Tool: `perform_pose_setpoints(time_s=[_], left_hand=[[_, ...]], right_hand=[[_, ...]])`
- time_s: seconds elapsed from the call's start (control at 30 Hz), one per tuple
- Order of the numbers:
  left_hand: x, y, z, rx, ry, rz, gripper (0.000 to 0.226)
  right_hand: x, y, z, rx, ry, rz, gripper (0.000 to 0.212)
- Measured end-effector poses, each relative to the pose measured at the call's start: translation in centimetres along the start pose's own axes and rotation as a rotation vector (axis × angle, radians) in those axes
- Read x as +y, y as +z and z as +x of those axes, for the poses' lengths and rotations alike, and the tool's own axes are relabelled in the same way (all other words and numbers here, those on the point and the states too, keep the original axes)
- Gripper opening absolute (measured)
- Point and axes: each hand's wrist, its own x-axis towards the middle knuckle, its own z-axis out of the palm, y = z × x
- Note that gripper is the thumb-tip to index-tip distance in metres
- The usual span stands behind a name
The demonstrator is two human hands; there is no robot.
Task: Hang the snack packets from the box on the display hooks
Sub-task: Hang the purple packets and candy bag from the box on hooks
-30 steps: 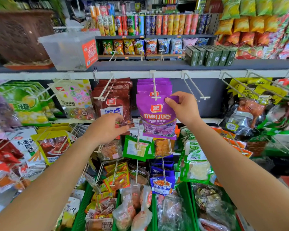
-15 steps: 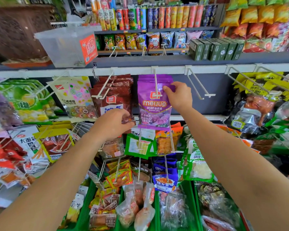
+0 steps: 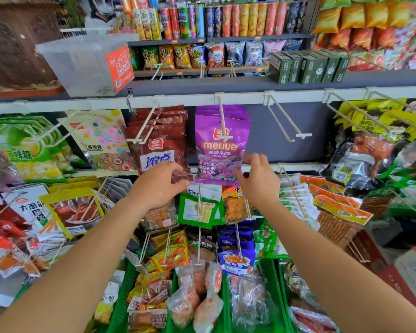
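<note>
A purple meijue snack packet (image 3: 222,145) hangs at the front of a stack on a white display hook (image 3: 222,116) under the shelf rail. My right hand (image 3: 257,181) is at the packet's lower right corner, fingers loosely apart and touching its edge. My left hand (image 3: 160,186) is curled on the clear lower corner of the dark red packet (image 3: 157,152), which hangs on the hook to the left. A box of packets is not in view.
An empty double hook (image 3: 289,123) juts out to the right of the purple stack. A clear plastic bin (image 3: 82,63) sits on the shelf above left. Lower hooks carry several packets (image 3: 197,207), and green bins (image 3: 226,296) of snacks stand beneath.
My right hand let go of the purple packet's top and dropped to its lower right corner. The packet now hangs on the hook. My left hand stayed by the dark red packet.
</note>
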Motion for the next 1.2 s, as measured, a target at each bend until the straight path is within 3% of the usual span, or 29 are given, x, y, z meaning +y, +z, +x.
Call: perform_pose_setpoints(time_s=[0.1,0.2,0.43,0.87,1.03,1.2], left_hand=[[-0.1,0.3,-0.1,-0.012,0.006,-0.015,0.050],[-0.4,0.5,-0.3,-0.024,0.012,-0.034,0.051],[-2.6,1.7,-1.4,-0.023,0.013,-0.064,0.047],[-7.8,3.0,-5.5,-0.099,-0.036,-0.059,0.055],[-10.2,2.5,-11.4,-0.078,-0.195,-0.039,0.061],[-13.0,2.9,-20.7,-0.059,-0.425,-0.043,0.042]], right_hand=[[-0.7,1.4,-1.3,-0.032,-0.239,-0.137,0.040],[-1.7,2.1,-1.3,-0.115,-0.332,-0.292,0.050],[-1.8,2.8,-0.4,-0.414,-0.199,-0.501,0.058],[-7.6,1.2,-4.4,-0.452,-0.177,-0.472,0.058],[-11.8,2.4,-6.1,-0.534,-0.313,-0.401,0.055],[-17.3,5.1,-10.2,-0.644,-0.532,-0.298,0.051]])
